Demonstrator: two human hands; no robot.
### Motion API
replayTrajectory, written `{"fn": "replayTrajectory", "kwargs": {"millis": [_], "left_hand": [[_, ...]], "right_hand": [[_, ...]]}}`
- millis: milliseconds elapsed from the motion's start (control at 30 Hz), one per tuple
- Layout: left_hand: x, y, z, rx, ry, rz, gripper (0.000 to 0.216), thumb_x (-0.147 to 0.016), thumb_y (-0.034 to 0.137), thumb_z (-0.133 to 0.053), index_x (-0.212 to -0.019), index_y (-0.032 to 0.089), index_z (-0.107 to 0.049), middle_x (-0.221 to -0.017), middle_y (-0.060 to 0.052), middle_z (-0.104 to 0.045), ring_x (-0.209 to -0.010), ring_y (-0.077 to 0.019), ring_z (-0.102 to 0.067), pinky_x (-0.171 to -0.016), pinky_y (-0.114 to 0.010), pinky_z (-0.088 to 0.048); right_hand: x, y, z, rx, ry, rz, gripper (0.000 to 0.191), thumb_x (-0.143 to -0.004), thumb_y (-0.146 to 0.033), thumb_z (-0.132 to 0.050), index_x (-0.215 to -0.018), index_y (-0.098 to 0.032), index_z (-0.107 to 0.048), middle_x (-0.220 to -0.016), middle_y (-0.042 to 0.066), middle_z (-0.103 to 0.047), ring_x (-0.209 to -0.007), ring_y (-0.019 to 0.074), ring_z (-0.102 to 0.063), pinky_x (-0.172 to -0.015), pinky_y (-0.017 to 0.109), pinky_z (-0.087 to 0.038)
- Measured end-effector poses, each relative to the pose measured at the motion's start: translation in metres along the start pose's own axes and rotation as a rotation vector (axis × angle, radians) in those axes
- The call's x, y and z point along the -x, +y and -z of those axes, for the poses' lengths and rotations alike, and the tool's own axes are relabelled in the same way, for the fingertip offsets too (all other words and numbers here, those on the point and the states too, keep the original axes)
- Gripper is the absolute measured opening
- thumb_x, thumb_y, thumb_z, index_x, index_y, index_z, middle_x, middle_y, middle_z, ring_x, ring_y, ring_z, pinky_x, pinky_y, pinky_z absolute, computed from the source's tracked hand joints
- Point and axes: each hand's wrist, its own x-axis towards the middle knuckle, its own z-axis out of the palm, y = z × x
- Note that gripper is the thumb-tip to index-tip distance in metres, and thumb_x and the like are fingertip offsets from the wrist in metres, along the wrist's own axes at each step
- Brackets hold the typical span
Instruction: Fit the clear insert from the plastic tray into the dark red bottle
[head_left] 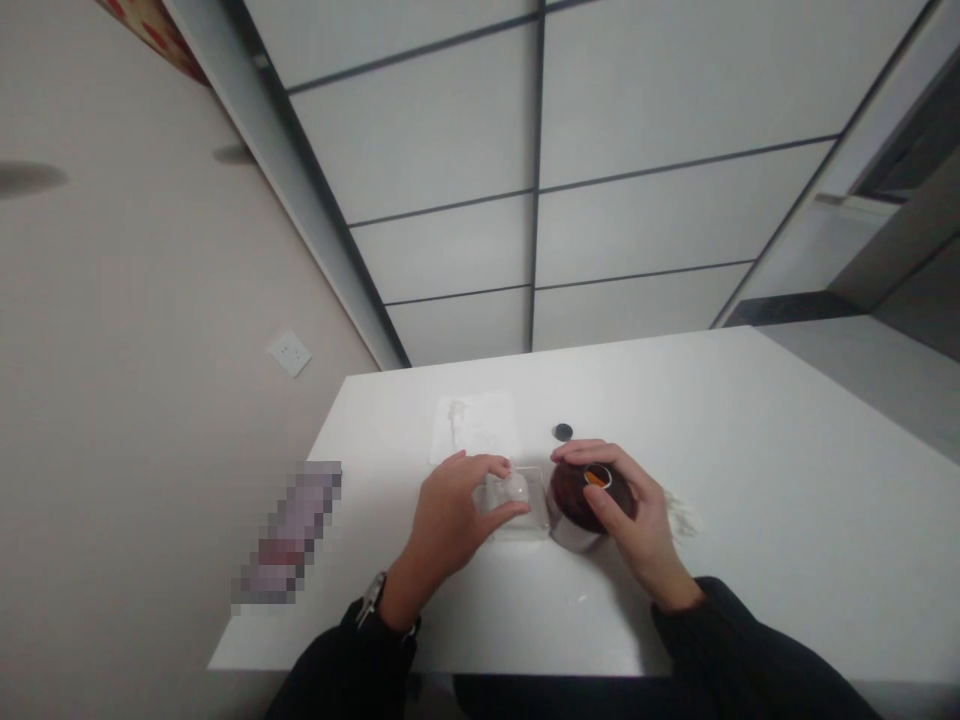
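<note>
My left hand [454, 508] curls its thumb and fingers around a small, whitish, rounded translucent object [516, 488], whose exact kind I cannot make out. It is above a shallow clear plastic tray [534, 533]. Right beside the tray stands a round jar [576, 537] with a pale side and a dark reddish-brown top. Over that top lies my right hand [637, 500], fingers around the far side and thumb across it. An orange patch inside a white ring shows between the thumb and fingers.
A small dark round cap [563, 432] lies beyond the jar. Behind the tray is a white sheet [480, 422]; crumpled white tissue [682, 518] sits right of my right hand. A pixelated pinkish item [292, 535] is at the white table's [787, 480] left edge, near the wall.
</note>
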Motion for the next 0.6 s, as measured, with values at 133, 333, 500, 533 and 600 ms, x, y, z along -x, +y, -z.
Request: {"fn": "replayTrajectory", "kwargs": {"millis": [133, 333, 500, 533, 600], "left_hand": [[-0.001, 0.000, 0.009, -0.006, -0.095, -0.045, 0.059, -0.072, 0.045, -0.095, -0.122, 0.028, -0.070, -0.129, -0.008, -0.078, -0.118, -0.0326, -0.074, -0.117, -0.060, -0.047], [0.001, -0.002, 0.018, -0.011, -0.180, -0.067, 0.067, -0.063, 0.033, -0.101, -0.118, 0.027, -0.064, -0.137, -0.009, -0.075, -0.126, -0.0332, -0.071, -0.123, -0.065, -0.037], [0.002, -0.001, 0.014, -0.012, -0.176, -0.045, 0.056, -0.067, 0.026, -0.098, -0.108, 0.027, -0.060, -0.138, -0.009, -0.074, -0.123, -0.0328, -0.073, -0.121, -0.064, -0.041], [0.002, -0.001, 0.014, -0.011, -0.180, -0.046, 0.059, -0.067, 0.026, -0.098, -0.113, 0.027, -0.060, -0.140, -0.009, -0.073, -0.125, -0.0328, -0.072, -0.123, -0.065, -0.039], [0.002, -0.003, 0.014, -0.008, -0.186, -0.050, 0.067, -0.067, 0.027, -0.098, -0.122, 0.028, -0.060, -0.142, -0.009, -0.072, -0.128, -0.0325, -0.071, -0.125, -0.067, -0.035]], "right_hand": [[0.000, 0.000, 0.000, -0.002, 0.000, -0.002, 0.023, -0.097, -0.047, -0.069, -0.104, -0.026, -0.075, -0.105, 0.009, -0.078, -0.105, 0.0272, -0.072, -0.093, 0.043, -0.058], [0.000, -0.001, 0.000, -0.008, -0.009, 0.004, 0.022, -0.097, -0.046, -0.069, -0.105, -0.026, -0.075, -0.106, 0.008, -0.078, -0.105, 0.0270, -0.072, -0.093, 0.042, -0.059], [0.000, -0.002, 0.000, -0.030, -0.013, 0.002, 0.019, -0.098, -0.043, -0.069, -0.106, -0.026, -0.075, -0.107, 0.008, -0.077, -0.105, 0.0264, -0.072, -0.092, 0.042, -0.058], [0.001, -0.002, 0.000, -0.032, -0.014, 0.002, 0.019, -0.098, -0.043, -0.069, -0.106, -0.027, -0.075, -0.107, 0.008, -0.077, -0.106, 0.0263, -0.072, -0.093, 0.042, -0.058], [0.001, -0.001, 0.000, -0.034, -0.018, 0.001, 0.019, -0.098, -0.043, -0.069, -0.107, -0.027, -0.075, -0.109, 0.007, -0.077, -0.107, 0.0256, -0.071, -0.095, 0.041, -0.058]]}}
